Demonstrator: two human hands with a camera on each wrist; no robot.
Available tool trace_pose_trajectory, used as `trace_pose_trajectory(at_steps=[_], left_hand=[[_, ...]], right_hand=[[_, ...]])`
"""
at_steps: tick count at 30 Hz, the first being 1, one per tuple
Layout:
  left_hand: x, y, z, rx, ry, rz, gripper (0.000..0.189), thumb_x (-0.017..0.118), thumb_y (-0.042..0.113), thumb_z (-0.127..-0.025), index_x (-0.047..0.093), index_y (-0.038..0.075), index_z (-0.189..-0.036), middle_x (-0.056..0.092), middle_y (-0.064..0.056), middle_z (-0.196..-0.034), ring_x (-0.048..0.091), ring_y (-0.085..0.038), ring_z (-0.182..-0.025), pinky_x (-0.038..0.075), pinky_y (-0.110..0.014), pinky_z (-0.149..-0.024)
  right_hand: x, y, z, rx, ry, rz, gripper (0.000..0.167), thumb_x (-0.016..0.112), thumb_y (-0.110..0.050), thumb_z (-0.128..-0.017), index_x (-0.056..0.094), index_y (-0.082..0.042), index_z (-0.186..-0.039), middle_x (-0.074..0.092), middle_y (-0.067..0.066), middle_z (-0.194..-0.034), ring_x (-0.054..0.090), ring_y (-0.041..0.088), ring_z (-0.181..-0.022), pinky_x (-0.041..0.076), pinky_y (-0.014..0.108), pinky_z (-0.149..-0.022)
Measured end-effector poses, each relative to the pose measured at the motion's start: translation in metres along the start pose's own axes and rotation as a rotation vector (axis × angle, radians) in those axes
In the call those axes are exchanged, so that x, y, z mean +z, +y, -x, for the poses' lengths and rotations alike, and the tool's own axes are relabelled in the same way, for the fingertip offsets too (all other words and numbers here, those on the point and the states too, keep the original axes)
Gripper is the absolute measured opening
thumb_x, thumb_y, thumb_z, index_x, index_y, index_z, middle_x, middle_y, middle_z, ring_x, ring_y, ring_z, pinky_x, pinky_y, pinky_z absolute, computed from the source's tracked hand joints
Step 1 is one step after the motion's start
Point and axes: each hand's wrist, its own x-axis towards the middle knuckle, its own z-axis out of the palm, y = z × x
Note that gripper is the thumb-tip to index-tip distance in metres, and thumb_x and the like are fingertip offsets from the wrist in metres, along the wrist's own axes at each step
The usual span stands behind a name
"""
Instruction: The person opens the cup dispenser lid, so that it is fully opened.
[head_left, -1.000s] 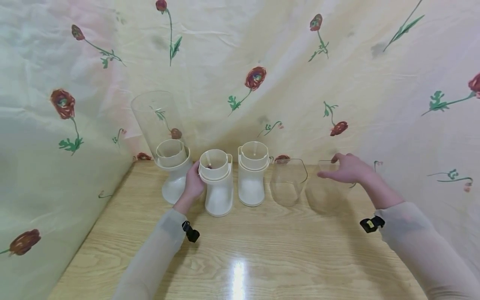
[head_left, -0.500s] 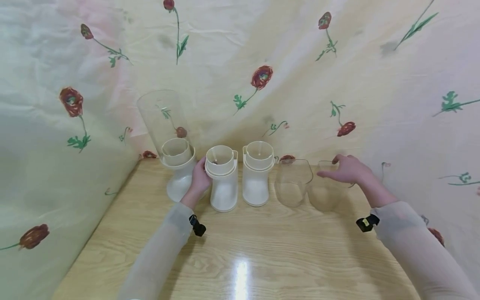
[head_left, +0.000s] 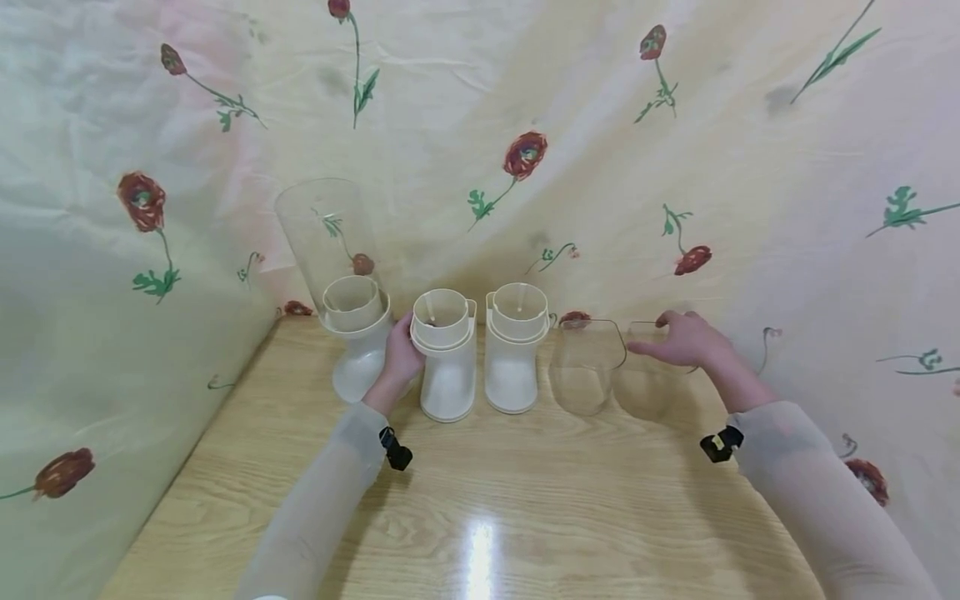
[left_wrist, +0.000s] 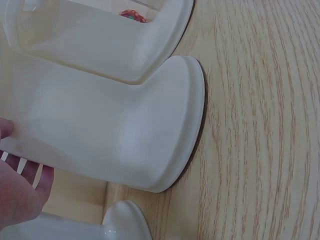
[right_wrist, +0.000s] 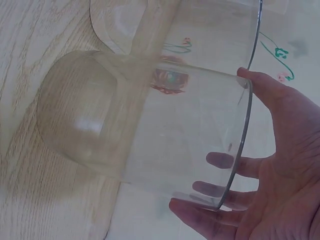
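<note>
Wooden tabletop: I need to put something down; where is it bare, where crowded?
Bare wood lies between left sleeve and right sleeve, in front of the white stands. A smaller patch borders left sleeve and floral cloth. Crowded: the back row of white stands, clear containers, left hand and right hand.

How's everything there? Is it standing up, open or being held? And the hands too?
Tall clear container: open, on left white base
Left white base: upright
Middle white base: upright, open, held
Right white base: upright, open, unheld
Middle clear container: upright, open, unheld
Right clear container: open, held at rim
Left hand: gripping
Right hand: gripping
</note>
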Motion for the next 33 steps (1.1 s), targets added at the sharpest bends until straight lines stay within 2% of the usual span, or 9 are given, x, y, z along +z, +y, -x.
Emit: trace_pose_trajectory(at_steps=[2,4,7,13,18,22,24,29,33], left_hand=[[0.002,0.001,-0.002,-0.046,0.007,0.107,0.036,0.033,0.010,-0.116,0.059,-0.002,-0.138,0.067,0.003,-0.112,0.065,-0.006,-0.105,0.056,-0.017,-0.098],[0.003,0.001,-0.004,-0.079,0.013,0.151,0.035,0.031,0.012,-0.116,0.061,0.003,-0.132,0.066,0.004,-0.110,0.064,-0.006,-0.105,0.056,-0.016,-0.098],[0.004,0.003,-0.006,-0.127,0.021,0.197,0.038,0.030,0.014,-0.116,0.057,0.003,-0.140,0.064,0.003,-0.114,0.063,-0.007,-0.107,0.054,-0.017,-0.102],[0.006,0.004,-0.011,-0.133,0.042,0.154,0.048,0.028,0.015,-0.117,0.035,-0.004,-0.161,0.057,-0.005,-0.135,0.056,-0.010,-0.121,0.045,-0.022,-0.121],[0.006,0.004,-0.013,-0.118,0.036,0.112,0.048,0.027,0.013,-0.117,0.033,-0.005,-0.162,0.054,-0.006,-0.138,0.055,-0.010,-0.121,0.044,-0.022,-0.120],[0.004,0.002,-0.013,-0.041,0.011,-0.063,0.046,0.033,0.003,-0.114,0.038,-0.011,-0.157,0.057,-0.015,-0.140,0.057,-0.008,-0.118,0.050,-0.018,-0.110],[0.002,0.001,-0.012,0.030,0.003,-0.240,0.045,0.041,-0.007,-0.109,0.042,-0.014,-0.153,0.058,-0.023,-0.145,0.058,-0.012,-0.123,0.052,-0.017,-0.107],[-0.001,0.003,-0.011,0.115,-0.012,-0.493,0.049,0.051,-0.017,-0.100,0.048,-0.015,-0.149,0.053,-0.036,-0.151,0.055,-0.029,-0.138,0.048,-0.027,-0.120],[-0.002,0.003,-0.014,0.112,-0.010,-0.473,0.048,0.050,-0.015,-0.100,0.049,-0.015,-0.148,0.053,-0.036,-0.150,0.059,-0.023,-0.131,0.051,-0.022,-0.114]], right_hand=[[0.001,-0.001,-0.001,-0.003,-0.003,0.002,0.103,0.060,-0.073,-0.095,0.045,0.015,-0.146,0.043,0.050,-0.144,0.052,0.061,-0.126,0.055,0.070,-0.092],[0.002,-0.001,-0.002,-0.007,-0.005,0.002,0.103,0.059,-0.072,-0.097,0.043,0.015,-0.148,0.040,0.051,-0.145,0.050,0.063,-0.128,0.053,0.073,-0.097],[0.004,0.000,-0.004,-0.015,0.000,0.003,0.102,0.057,-0.072,-0.098,0.041,0.015,-0.150,0.037,0.051,-0.148,0.047,0.064,-0.132,0.049,0.076,-0.103],[0.008,0.002,-0.005,-0.032,0.008,-0.017,0.101,0.054,-0.071,-0.100,0.039,0.015,-0.153,0.033,0.051,-0.153,0.044,0.065,-0.135,0.045,0.078,-0.108],[0.011,0.004,-0.005,-0.039,0.015,-0.026,0.101,0.053,-0.071,-0.101,0.039,0.014,-0.153,0.033,0.050,-0.153,0.047,0.064,-0.134,0.045,0.077,-0.109],[0.012,0.006,-0.006,-0.041,0.031,-0.023,0.100,0.055,-0.072,-0.100,0.041,0.012,-0.153,0.036,0.048,-0.153,0.049,0.063,-0.132,0.046,0.076,-0.109],[0.012,0.006,-0.006,-0.038,0.036,-0.025,0.100,0.055,-0.072,-0.099,0.041,0.012,-0.153,0.037,0.047,-0.153,0.050,0.063,-0.132,0.046,0.076,-0.109],[0.012,0.004,-0.006,-0.034,0.033,-0.034,0.100,0.054,-0.072,-0.100,0.039,0.012,-0.154,0.035,0.047,-0.154,0.049,0.064,-0.132,0.045,0.076,-0.109],[0.014,0.005,-0.009,-0.041,0.045,-0.037,0.099,0.054,-0.070,-0.101,0.038,0.012,-0.154,0.034,0.047,-0.155,0.047,0.065,-0.134,0.043,0.076,-0.112]])
